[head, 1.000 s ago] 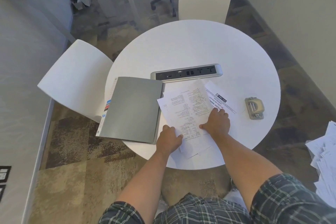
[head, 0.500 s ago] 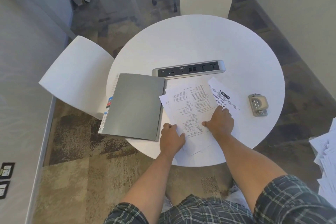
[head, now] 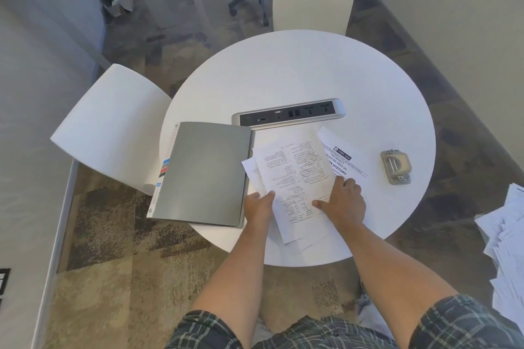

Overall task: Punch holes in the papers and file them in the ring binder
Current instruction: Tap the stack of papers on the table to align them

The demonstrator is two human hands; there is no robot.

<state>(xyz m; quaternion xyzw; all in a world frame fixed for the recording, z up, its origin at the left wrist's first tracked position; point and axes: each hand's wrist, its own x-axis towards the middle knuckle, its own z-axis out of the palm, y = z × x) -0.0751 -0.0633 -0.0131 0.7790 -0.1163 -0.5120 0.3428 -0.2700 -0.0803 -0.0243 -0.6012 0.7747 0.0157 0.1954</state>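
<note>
- The papers [head: 295, 178] are seen on the round white table [head: 297, 71], spread loosely just to the right of the grey ring binder [head: 204, 173], whose opened cover is lying flat.
- The top sheet is gripped at its left edge by the left hand [head: 259, 205], with the thumb laid over the paper; one second ago this hand was lower on the stack and more closed like a fist.
- The right hand [head: 341, 201] is pressed flat on the sheets with relaxed fingers and the thumb stretched to the left, as it was before.
- The top sheet is now turned a little more, and a corner of a lower sheet is shown at the left, near the binder.
- A page with bold printed title [head: 340, 161] is partly covered by the stack, as earlier.
- The metal hole punch [head: 396, 166] is standing apart on the right side of the table, untouched and not moved.
- A power socket strip [head: 287, 115] is set in the table behind the papers.
- More loose sheets [head: 507, 241] are lying at the right edge of the view.
</note>
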